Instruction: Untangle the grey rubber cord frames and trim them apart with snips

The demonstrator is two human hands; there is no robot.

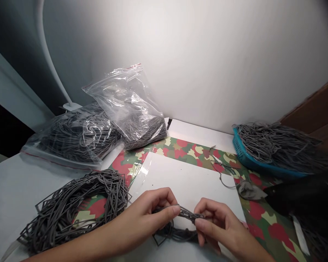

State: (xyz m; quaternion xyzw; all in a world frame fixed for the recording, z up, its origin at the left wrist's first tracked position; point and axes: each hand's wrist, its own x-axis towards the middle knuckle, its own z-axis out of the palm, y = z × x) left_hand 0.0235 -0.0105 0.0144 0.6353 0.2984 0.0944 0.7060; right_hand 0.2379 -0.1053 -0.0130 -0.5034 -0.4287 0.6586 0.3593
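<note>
Both of my hands pinch a small bundle of thin dark grey rubber-like loops above the white sheet. My left hand closes on its left end, thumb on top. At the right end, my right hand has thumb and fingers pressed together on it. Beneath the hands lies another clump of dark loops, partly hidden by them. To the left of my left hand, a large ring-shaped heap of similar loops rests on the table, partly covered by my forearm.
Two clear zip bags of grey strands stand at the back left. A blue basket piled with grey strands is at the right. A white sheet lies on a camouflage-patterned cover. A dark object sits at the right edge.
</note>
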